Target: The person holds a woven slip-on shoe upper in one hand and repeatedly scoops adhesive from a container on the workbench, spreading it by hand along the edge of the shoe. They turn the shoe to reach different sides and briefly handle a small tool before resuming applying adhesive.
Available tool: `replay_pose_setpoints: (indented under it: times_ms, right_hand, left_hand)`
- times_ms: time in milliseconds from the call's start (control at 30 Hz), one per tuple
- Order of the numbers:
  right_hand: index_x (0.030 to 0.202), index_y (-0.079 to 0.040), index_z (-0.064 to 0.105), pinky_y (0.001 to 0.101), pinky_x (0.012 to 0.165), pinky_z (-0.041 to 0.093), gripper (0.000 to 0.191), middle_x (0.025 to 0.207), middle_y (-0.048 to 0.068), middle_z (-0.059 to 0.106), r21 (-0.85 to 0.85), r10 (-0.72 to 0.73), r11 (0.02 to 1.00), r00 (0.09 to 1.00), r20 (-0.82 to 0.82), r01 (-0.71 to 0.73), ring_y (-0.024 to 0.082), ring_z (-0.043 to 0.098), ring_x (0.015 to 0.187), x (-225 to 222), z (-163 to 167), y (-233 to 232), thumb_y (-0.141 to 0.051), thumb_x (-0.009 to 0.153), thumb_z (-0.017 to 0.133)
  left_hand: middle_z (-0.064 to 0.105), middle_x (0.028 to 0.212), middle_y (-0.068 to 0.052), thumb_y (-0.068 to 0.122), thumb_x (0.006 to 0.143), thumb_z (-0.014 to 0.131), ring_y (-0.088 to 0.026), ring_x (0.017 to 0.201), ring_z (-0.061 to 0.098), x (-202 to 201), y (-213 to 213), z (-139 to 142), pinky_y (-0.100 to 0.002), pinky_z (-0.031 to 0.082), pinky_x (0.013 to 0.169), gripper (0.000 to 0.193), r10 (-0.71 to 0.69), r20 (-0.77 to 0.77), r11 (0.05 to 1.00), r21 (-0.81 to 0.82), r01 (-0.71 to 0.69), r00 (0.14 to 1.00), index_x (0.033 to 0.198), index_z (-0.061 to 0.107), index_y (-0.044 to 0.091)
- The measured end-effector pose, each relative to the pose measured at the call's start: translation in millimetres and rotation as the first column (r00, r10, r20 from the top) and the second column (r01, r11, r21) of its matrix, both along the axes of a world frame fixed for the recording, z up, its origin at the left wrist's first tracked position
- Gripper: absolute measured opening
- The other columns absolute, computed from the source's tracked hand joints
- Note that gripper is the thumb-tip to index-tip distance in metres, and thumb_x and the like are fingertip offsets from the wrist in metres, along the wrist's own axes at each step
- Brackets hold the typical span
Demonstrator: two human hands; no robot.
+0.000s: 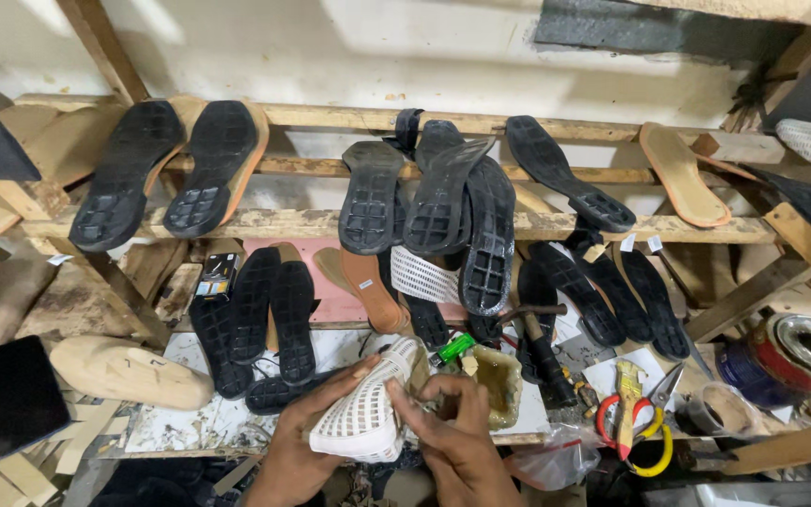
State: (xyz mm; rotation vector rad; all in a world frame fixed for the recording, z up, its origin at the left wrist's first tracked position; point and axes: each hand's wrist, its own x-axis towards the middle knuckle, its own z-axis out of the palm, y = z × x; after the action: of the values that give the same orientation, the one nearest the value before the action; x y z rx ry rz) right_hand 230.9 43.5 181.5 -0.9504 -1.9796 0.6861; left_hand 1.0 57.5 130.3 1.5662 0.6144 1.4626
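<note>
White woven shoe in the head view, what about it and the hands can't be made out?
- White woven shoe: its underside and heel end are covered by the left hand and right hand.
- Right hand's fingertips: curled out of sight, so anything pinched is hidden.
- Both forearms: cut off by the bottom edge.
- Open tin: contents too dark to tell.

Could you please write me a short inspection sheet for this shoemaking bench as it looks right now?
Surface: worktop stained, crowded.
Job's things: white mesh upper, held in both hands.
Clutter: wooden last, green lighter, hammer, pliers, tin, dark tablet.
Grippers: left hand cradles the upper; right hand pinches its edge.
Cables: nothing seen.
Surroundings: wooden rack holding black soles.
</note>
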Motion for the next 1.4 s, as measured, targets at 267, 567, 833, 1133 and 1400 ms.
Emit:
replay_pose_setpoints:
  times_ms: [267, 567, 833, 1133, 1400]
  right_hand:
    - [0.132, -0.016, 0.075, 0.0352, 0.1, 0.04, 0.052, 0.114, 0.009, 0.051, 0.164, -0.018, 0.986, 0.995, -0.095, 0.033, 0.024, 0.049, 0.112, 0, 5, 2, 0.01, 0.088, 0.066]
    - [0.118, -0.03, 0.081, 0.026, 0.082, 0.039, 0.047, 0.105, 0.0, 0.06, 0.594, -0.262, 0.778, 0.965, 0.014, 0.202, 0.021, 0.04, 0.103, -8, 25, -6, -0.002, 0.081, 0.075]
    - [0.107, -0.029, 0.084, 0.0264, 0.076, 0.037, 0.041, 0.099, -0.005, 0.064, 0.588, -0.259, 0.765, 0.961, -0.094, 0.264, 0.016, 0.041, 0.094, -12, 26, -8, -0.004, 0.075, 0.081]
    - [0.108, -0.031, 0.079, 0.0256, 0.08, 0.038, 0.034, 0.108, -0.004, 0.066, 0.606, -0.183, 0.735, 0.95, -0.254, 0.304, 0.018, 0.043, 0.097, -18, 34, -8, -0.011, 0.081, 0.08]
    - [0.117, -0.029, 0.082, 0.0289, 0.081, 0.036, 0.041, 0.118, -0.004, 0.068, 0.638, -0.247, 0.744, 0.969, -0.011, 0.197, 0.012, 0.04, 0.092, -4, 20, -6, -0.005, 0.085, 0.071]
  left_hand:
    - [0.056, 0.155, -0.024, 0.0, 0.082, 0.083, -0.038, 0.149, 0.05, 1, -5, 11, -0.049, 0.036, 0.124, 0.066, 0.006, -0.034, 0.999, 0.044, -0.005, 0.999, 0.143, 0.059, 0.003]
    - [0.054, 0.155, -0.024, -0.002, 0.077, 0.085, -0.036, 0.146, 0.051, 1, -8, 13, -0.047, 0.039, 0.121, 0.072, 0.02, -0.014, 0.999, -0.028, -0.021, 1.0, 0.144, 0.057, 0.002]
    - [0.054, 0.155, -0.023, -0.008, 0.073, 0.085, -0.034, 0.146, 0.051, 4, -10, 15, -0.046, 0.039, 0.121, 0.078, 0.017, 0.02, 0.999, -0.045, -0.016, 1.0, 0.145, 0.055, 0.0]
    - [0.057, 0.154, -0.019, -0.009, 0.074, 0.079, -0.026, 0.136, 0.058, 5, -16, 33, -0.04, 0.046, 0.113, 0.079, 0.013, 0.036, 0.969, -0.248, -0.003, 0.999, 0.147, 0.05, -0.004]
    - [0.061, 0.147, -0.016, -0.01, 0.075, 0.077, -0.021, 0.129, 0.061, 2, -13, 23, -0.036, 0.047, 0.11, 0.079, 0.041, 0.02, 0.963, -0.268, -0.034, 0.999, 0.148, 0.047, -0.003]
